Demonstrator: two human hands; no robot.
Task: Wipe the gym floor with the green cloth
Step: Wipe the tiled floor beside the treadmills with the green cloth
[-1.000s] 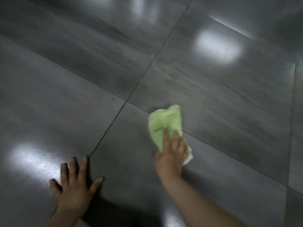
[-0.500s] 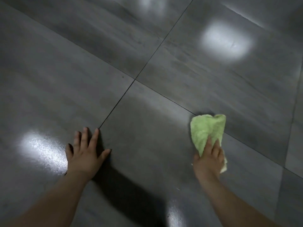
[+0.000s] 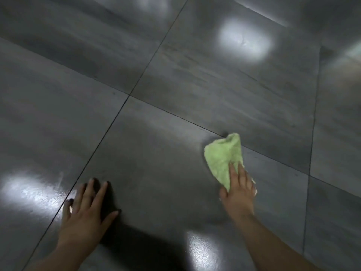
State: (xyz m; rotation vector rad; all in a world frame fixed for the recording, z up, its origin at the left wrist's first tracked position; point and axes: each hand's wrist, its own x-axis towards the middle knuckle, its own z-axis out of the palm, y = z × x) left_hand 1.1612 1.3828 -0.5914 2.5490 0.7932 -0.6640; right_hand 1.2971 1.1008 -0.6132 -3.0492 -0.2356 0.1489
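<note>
A crumpled light green cloth (image 3: 223, 155) lies on the glossy dark grey tiled floor (image 3: 156, 145), just below a grout line. My right hand (image 3: 239, 190) presses flat on the cloth's near end with straight fingers; part of the cloth is hidden under the palm. My left hand (image 3: 86, 214) rests flat on the floor at the lower left, fingers spread, beside another grout line.
Large grey tiles fill the view, divided by thin dark grout lines (image 3: 121, 106). Bright light reflections (image 3: 244, 42) show on the floor at the upper right, far left and bottom centre. My arms' shadow falls between the hands.
My right hand has slid the cloth to the right across the tile over the last second. My left hand stays planted on the floor; the view has shifted.
</note>
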